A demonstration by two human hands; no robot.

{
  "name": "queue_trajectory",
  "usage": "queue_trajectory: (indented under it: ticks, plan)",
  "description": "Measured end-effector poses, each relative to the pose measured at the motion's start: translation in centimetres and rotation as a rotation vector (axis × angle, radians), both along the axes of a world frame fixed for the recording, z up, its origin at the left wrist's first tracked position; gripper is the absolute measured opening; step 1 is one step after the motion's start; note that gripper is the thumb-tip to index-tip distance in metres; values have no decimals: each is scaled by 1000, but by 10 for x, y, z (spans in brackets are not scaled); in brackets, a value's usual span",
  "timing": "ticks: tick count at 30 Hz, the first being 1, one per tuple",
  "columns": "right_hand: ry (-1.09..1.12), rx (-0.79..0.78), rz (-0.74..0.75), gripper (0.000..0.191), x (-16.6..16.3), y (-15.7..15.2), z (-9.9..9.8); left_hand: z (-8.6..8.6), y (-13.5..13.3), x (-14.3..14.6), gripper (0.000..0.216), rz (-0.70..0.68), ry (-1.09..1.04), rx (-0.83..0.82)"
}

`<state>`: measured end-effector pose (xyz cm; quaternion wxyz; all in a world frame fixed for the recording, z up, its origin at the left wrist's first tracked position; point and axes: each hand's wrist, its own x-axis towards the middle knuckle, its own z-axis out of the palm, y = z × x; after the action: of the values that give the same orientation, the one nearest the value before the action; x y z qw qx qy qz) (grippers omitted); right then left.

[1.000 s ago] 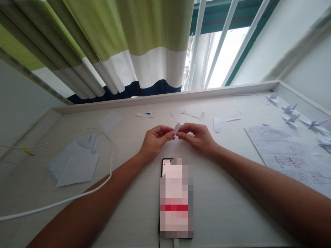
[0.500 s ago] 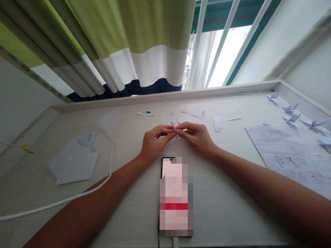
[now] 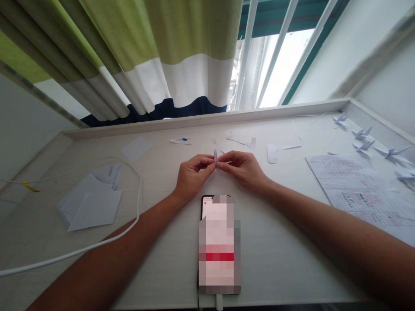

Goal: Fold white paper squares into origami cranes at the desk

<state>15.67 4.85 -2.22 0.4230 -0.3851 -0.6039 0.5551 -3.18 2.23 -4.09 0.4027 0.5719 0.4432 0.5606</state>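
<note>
Between my two hands stands a small folded piece of white paper (image 3: 215,156), narrow and upright with a pointed top. My left hand (image 3: 193,173) pinches it from the left between thumb and fingers. From the other side my right hand (image 3: 241,167) pinches it too, fingertips almost touching those of the left. The fingers hide the paper's lower part. Just below the hands a phone (image 3: 203,207) lies face up, its screen blurred out and a white cable at its bottom end.
Several folded paper cranes (image 3: 363,133) stand at the far right, above a written sheet (image 3: 343,181). Paper scraps (image 3: 271,153) lie beyond the hands. Loose white sheets (image 3: 97,209) rest at left, near a looping white cable (image 3: 139,190) that crosses my left forearm.
The folded paper has turned from a slant to upright, and more of its face shows. Both hands keep their pinch on it. The whole view has shifted slightly.
</note>
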Motion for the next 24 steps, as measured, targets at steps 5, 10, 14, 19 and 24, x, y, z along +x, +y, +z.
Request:
queue_trajectory:
  ticks: [5, 10, 14, 19, 24]
  plan:
    - [1, -5, 2, 34, 1, 2, -2, 0, -1, 0, 9, 24, 88, 23]
    - [24, -8, -12, 32, 0, 2, -3, 4, -1, 0, 10, 89, 201, 78]
    - [16, 18, -36, 31, -1, 2, -5, 4, -1, 1, 13, 68, 163, 29]
    - [-72, 73, -103, 22, -1, 0, -5, 5, -3, 3, 12, 102, 159, -32]
    - [-146, 120, -122, 14, -2, -3, -2, 7, -3, 3, 10, 135, 193, -21]
